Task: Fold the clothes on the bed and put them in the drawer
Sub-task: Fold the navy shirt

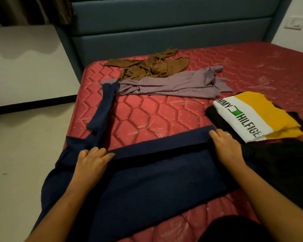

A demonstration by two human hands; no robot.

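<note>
though incomplete, "mmy hilfige" print on folded white-yellow shirt [252, 117]

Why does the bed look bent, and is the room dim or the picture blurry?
Head view: the wide-angle lens seems to bow the mattress edge; head view again: the light is dim, so the navy garment reads nearly black with little fold detail; the brown top far off looks slightly soft.
</note>
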